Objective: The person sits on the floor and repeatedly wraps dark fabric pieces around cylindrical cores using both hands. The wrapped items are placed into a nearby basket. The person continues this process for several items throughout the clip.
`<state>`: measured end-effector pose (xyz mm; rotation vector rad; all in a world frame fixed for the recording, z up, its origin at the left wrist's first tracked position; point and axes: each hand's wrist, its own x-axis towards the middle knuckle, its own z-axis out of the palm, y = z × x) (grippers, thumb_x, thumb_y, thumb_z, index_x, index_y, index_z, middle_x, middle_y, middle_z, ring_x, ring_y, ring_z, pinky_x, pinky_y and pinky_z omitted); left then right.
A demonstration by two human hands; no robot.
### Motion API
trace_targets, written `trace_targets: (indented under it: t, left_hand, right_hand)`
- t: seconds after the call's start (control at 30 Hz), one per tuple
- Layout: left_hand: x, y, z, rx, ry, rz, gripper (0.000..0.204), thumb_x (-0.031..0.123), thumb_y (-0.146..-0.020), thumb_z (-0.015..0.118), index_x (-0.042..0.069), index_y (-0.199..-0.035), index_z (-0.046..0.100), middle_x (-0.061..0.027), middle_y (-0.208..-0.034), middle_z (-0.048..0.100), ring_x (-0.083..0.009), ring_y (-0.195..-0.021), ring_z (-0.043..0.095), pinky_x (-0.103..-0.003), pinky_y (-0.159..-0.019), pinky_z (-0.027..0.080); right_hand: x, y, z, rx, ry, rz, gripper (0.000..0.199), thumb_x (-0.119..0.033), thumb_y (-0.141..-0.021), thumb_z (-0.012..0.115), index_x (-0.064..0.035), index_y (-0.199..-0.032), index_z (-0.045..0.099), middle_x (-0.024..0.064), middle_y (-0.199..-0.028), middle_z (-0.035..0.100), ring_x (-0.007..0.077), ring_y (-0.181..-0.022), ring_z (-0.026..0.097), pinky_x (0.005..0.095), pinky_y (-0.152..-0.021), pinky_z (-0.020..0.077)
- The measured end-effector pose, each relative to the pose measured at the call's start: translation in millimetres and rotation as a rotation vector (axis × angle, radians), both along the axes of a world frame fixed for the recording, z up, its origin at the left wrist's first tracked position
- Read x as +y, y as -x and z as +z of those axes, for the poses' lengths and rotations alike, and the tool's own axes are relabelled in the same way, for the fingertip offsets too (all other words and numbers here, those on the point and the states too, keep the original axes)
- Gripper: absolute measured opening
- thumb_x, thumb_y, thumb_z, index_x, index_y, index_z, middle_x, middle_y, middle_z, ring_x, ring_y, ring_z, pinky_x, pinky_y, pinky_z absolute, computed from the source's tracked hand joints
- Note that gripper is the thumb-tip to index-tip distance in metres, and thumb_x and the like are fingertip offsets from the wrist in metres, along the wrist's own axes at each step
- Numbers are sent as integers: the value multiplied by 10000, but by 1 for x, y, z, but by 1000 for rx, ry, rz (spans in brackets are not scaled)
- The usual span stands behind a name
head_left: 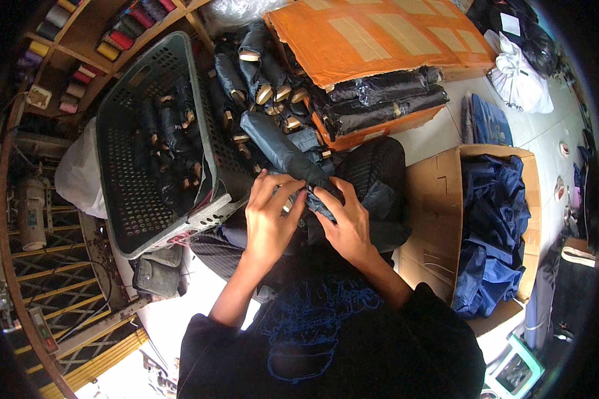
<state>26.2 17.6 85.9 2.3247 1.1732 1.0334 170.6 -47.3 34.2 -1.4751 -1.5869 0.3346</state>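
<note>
both hands are closed on a folded dark umbrella (287,157) held over the lap. its near end is pinched between the left hand (271,216) and the right hand (345,223), fingers curled round the fabric, so that end is hidden and how it is being gathered cannot be made out. its far end lies toward a pile of umbrellas (259,76) of the same kind, wooden handle tips showing, stacked far of the hands.

left of the hands a grey basket (130,199) is tilted, with more dark umbrellas inside; their number is hard to tell in the shadow. far right, an orange box (379,36) is seen, with wrapped umbrellas packed under its flap, only their ends visible. right of the lap a cardboard box (436,213) is filled with blue cloth (492,226), its lower part cut off by the box edge. thread spools (123,36) are shelved far left, partly lost at the dark rim.
</note>
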Motion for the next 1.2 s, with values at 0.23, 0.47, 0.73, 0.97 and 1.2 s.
trace_targets:
  t: [0.23,0.47,0.73,0.97,1.2]
  left_hand:
    - [1,-14,-23,-4,123,26,121,-44,-777,629,5,-867,565,-125,-877,582,-295,-824,557,-406,-739,430]
    - [-18,-40,-2,-285,102,-135,60,-51,-841,578,-15,-871,542,-152,-857,547,-282,-814,567,-355,-759,455]
    - [6,-12,-34,-1246,980,-205,769,491,-826,680,69,-1350,309,-145,-1208,494,-309,-1133,527,-431,-956,444]
    - [2,-8,-25,-1197,1021,-432,758,399,-705,812,57,-1244,405,-113,-1054,555,-296,-1044,562,-503,-1076,345]
    - [3,-10,8,-1036,879,-389,543,217,-715,792,-27,-1090,484,-183,-1025,621,-332,-1012,615,-512,-1017,401]
  right_hand:
    - [3,-7,-7,-63,18,-23,460,-45,-729,708,-146,-1168,617,243,-1146,546,401,-976,616,423,-760,542]
    - [6,-4,-17,-83,131,-21,421,-69,-753,679,-148,-1163,625,239,-1155,554,394,-957,624,419,-759,544]
    - [1,-3,-4,279,-159,125,507,3,-695,784,-41,-1154,573,242,-1163,558,372,-1025,609,403,-829,515]
    - [3,6,10,536,-181,243,459,-30,-730,769,-12,-1148,579,222,-1221,525,359,-1075,585,403,-902,475]
    - [-2,2,23,475,-73,272,413,-88,-783,738,33,-1152,600,216,-1311,367,329,-1119,528,425,-968,429]
